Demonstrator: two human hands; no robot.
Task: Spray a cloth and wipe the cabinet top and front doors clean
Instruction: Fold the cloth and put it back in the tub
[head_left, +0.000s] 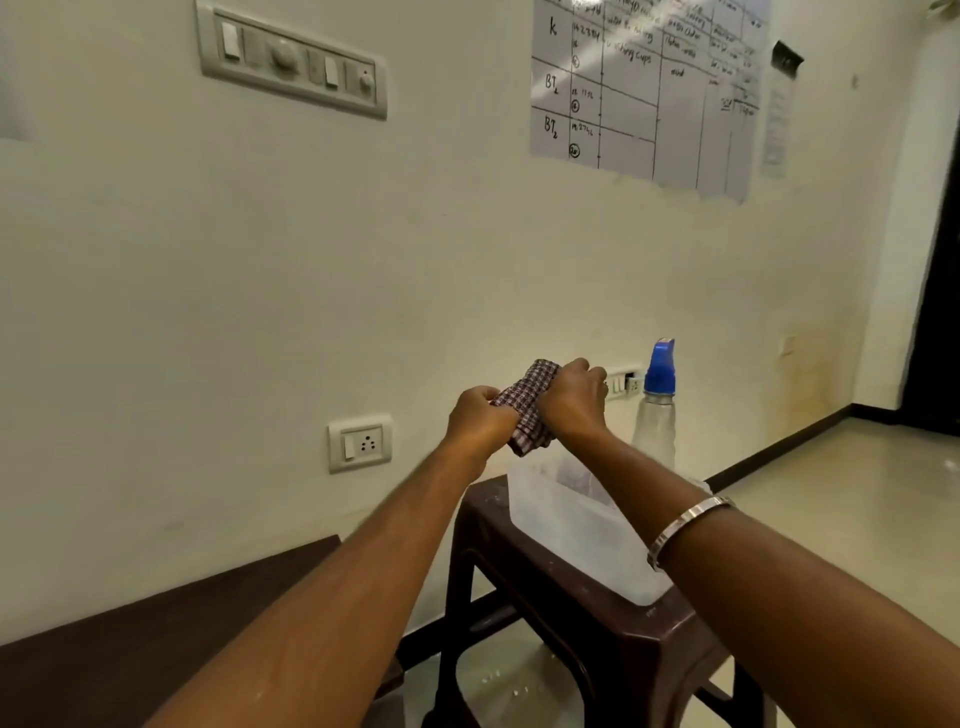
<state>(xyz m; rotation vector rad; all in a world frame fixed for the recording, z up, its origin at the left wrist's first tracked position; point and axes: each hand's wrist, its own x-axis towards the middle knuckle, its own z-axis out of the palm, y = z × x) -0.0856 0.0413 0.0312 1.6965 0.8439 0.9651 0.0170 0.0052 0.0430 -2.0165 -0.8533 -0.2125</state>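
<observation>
Head camera looks out over both forearms, stretched forward above a dark brown plastic stool. Both hands are closed on a checked cloth, which is rolled or bunched into a thick twist: the left hand clamps its near, lower end and the right hand clamps the far, upper end, the fists nearly touching. That opposed grip, held directly over a translucent white tub sitting on the stool, reads as wringing, with the tub placed below to catch whatever drips out; no water is visible falling, so how damp the cloth is cannot be told. A clear spray bottle with a blue nozzle stands upright just beyond the tub on the right, near enough to pick up once a hand is free. A metal bangle circles the right forearm. At lower left, a flat dark brown surface against the wall is probably the cabinet top to be wiped; its doors are out of view. Judging by this, wiping has not begun and the cloth is being readied.
</observation>
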